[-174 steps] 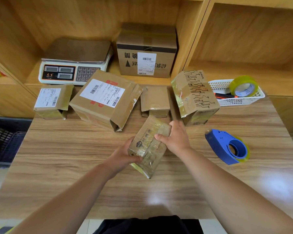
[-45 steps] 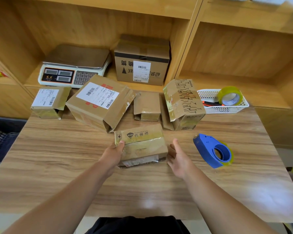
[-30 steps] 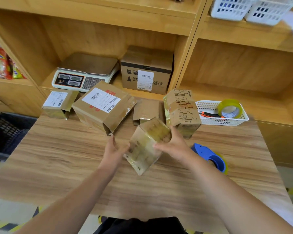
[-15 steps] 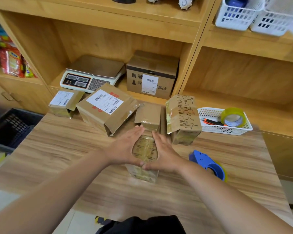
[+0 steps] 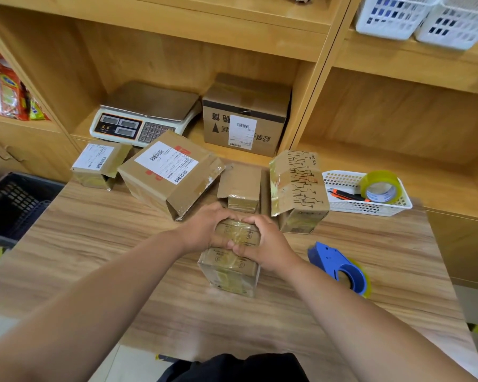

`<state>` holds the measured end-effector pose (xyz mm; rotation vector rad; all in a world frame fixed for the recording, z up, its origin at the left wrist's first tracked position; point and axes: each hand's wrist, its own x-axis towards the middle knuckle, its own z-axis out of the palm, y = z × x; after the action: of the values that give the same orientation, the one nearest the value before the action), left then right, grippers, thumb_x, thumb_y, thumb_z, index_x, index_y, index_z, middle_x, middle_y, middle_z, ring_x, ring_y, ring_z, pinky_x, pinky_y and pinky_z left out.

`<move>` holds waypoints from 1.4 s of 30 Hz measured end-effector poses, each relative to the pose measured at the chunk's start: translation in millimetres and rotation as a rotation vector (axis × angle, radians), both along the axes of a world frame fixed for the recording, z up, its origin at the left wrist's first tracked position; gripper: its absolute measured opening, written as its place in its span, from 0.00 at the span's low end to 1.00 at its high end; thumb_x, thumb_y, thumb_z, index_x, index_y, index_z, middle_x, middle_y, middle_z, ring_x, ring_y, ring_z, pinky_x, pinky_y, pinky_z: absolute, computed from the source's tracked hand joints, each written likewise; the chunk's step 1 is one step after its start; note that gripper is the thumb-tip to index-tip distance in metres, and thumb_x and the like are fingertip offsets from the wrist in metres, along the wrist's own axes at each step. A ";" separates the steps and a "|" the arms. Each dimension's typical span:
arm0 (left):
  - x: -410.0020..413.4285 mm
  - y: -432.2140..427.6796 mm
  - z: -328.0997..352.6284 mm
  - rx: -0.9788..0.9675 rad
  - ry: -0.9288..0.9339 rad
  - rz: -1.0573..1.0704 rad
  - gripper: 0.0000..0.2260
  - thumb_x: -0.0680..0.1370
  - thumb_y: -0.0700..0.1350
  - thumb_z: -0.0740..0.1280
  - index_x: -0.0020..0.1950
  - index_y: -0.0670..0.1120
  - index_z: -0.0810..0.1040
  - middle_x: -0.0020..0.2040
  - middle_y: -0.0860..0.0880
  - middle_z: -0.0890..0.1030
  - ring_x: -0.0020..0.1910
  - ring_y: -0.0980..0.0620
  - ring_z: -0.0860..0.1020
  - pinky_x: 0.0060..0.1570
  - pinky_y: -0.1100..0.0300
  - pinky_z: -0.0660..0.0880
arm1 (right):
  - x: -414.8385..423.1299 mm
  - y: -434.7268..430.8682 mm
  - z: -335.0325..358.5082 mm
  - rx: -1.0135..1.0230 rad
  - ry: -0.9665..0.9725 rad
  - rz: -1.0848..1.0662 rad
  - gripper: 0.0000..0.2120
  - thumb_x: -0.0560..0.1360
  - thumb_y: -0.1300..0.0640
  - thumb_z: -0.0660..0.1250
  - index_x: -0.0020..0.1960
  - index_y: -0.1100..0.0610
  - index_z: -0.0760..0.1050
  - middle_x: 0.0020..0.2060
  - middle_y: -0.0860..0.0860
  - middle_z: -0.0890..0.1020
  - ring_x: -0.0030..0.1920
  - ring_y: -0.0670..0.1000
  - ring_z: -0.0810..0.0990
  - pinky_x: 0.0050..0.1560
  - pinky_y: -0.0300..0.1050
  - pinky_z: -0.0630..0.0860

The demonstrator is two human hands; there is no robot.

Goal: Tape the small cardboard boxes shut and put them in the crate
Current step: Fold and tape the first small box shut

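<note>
A small taped cardboard box (image 5: 229, 274) stands on end in the middle of the wooden table (image 5: 94, 244). My left hand (image 5: 204, 230) and my right hand (image 5: 265, 244) grip its top from either side, fingers curled over the far edge and thumbs meeting on the near face. A blue tape dispenser (image 5: 340, 267) lies on the table just right of my right wrist. The dark crate (image 5: 14, 202) sits low beyond the table's left edge.
Several more boxes line the table's back: a small labelled box (image 5: 100, 164), a large labelled box (image 5: 171, 172), a small open box (image 5: 240, 186) and a patterned box (image 5: 298, 188). A white basket (image 5: 342, 205) holds a tape roll (image 5: 381, 186). A scale (image 5: 144, 114) and a carton (image 5: 246, 114) sit on the shelf.
The box went from lying flat to standing on end. Both hands moved from flat against its sides to curling over its top. The camera has tilted up slightly.
</note>
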<state>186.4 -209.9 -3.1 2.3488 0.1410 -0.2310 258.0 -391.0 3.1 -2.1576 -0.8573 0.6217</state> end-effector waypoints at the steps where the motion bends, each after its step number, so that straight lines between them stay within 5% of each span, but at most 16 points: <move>1: 2.0 -0.3 -0.8 -0.006 -0.027 0.017 0.25 0.70 0.50 0.75 0.65 0.47 0.74 0.47 0.55 0.66 0.54 0.53 0.66 0.56 0.61 0.64 | 1.2 0.7 0.2 0.019 0.007 -0.026 0.27 0.67 0.49 0.76 0.63 0.53 0.72 0.56 0.44 0.72 0.59 0.44 0.70 0.61 0.41 0.69; 5: 5.6 -1.9 -8.2 -0.082 -0.118 0.106 0.13 0.74 0.46 0.72 0.57 0.44 0.79 0.45 0.55 0.69 0.49 0.53 0.69 0.48 0.67 0.65 | 5.6 8.8 -2.3 0.049 0.009 -0.157 0.13 0.71 0.52 0.74 0.53 0.52 0.77 0.51 0.44 0.77 0.55 0.45 0.75 0.53 0.40 0.70; 9: 6.5 -5.0 -13.4 -0.172 -0.180 0.172 0.15 0.73 0.53 0.67 0.51 0.43 0.82 0.43 0.55 0.73 0.46 0.63 0.71 0.47 0.73 0.65 | 8.7 16.8 -6.4 0.038 -0.015 -0.228 0.04 0.73 0.51 0.72 0.46 0.48 0.79 0.47 0.43 0.81 0.51 0.46 0.79 0.52 0.44 0.74; 11: 5.8 -8.1 -14.3 -0.236 -0.167 0.222 0.06 0.76 0.44 0.68 0.50 0.46 0.82 0.43 0.54 0.74 0.46 0.63 0.72 0.47 0.77 0.63 | 7.8 17.9 -5.6 0.036 -0.025 -0.249 0.02 0.74 0.51 0.70 0.43 0.46 0.80 0.45 0.43 0.83 0.48 0.46 0.80 0.51 0.47 0.76; 15: 1.8 -16.8 -13.1 -0.461 -0.113 0.385 0.10 0.78 0.38 0.65 0.45 0.53 0.80 0.52 0.46 0.77 0.50 0.60 0.74 0.50 0.73 0.66 | 6.0 19.2 -1.6 0.020 -0.035 -0.256 0.04 0.75 0.52 0.68 0.43 0.49 0.81 0.43 0.44 0.83 0.45 0.45 0.80 0.49 0.49 0.77; 19: -2.8 -23.0 -10.0 -0.659 -0.070 0.493 0.08 0.80 0.39 0.63 0.49 0.47 0.81 0.49 0.52 0.78 0.48 0.58 0.76 0.49 0.66 0.72 | 0.4 19.9 5.2 -0.081 -0.113 -0.189 0.06 0.76 0.50 0.67 0.50 0.51 0.79 0.49 0.44 0.81 0.51 0.46 0.78 0.51 0.46 0.75; 24: -3.9 -25.2 -12.2 -0.768 -0.065 0.550 0.09 0.80 0.38 0.61 0.49 0.47 0.81 0.47 0.52 0.81 0.44 0.59 0.78 0.45 0.65 0.73 | -13.8 16.4 15.6 -0.246 -0.207 -0.044 0.26 0.73 0.44 0.68 0.67 0.51 0.68 0.64 0.46 0.71 0.65 0.48 0.68 0.62 0.44 0.68; 31: -3.2 -24.8 -14.1 -0.732 -0.059 0.575 0.10 0.82 0.43 0.60 0.48 0.49 0.81 0.46 0.53 0.81 0.44 0.59 0.77 0.43 0.65 0.72 | -23.9 18.8 16.8 -0.413 -0.241 0.014 0.47 0.61 0.32 0.71 0.72 0.47 0.56 0.69 0.47 0.62 0.68 0.52 0.61 0.67 0.49 0.61; 38: -8.0 -26.6 -15.2 -0.713 -0.106 0.660 0.09 0.82 0.44 0.60 0.50 0.50 0.79 0.48 0.53 0.80 0.47 0.56 0.77 0.51 0.60 0.74 | -22.3 22.1 16.1 -0.393 -0.301 0.001 0.43 0.62 0.30 0.70 0.69 0.49 0.61 0.66 0.47 0.67 0.66 0.51 0.65 0.63 0.48 0.65; 42: -13.6 -25.7 -13.5 -0.589 -0.133 0.593 0.13 0.83 0.45 0.55 0.53 0.49 0.80 0.53 0.55 0.80 0.53 0.59 0.75 0.54 0.68 0.70 | -15.5 25.1 17.9 -0.355 -0.313 -0.022 0.35 0.65 0.32 0.69 0.63 0.53 0.66 0.61 0.48 0.72 0.61 0.50 0.70 0.53 0.45 0.70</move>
<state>172.8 -235.6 -16.6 1.6436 0.6039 0.1607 242.5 -365.9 21.0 -2.6312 -0.9393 0.4569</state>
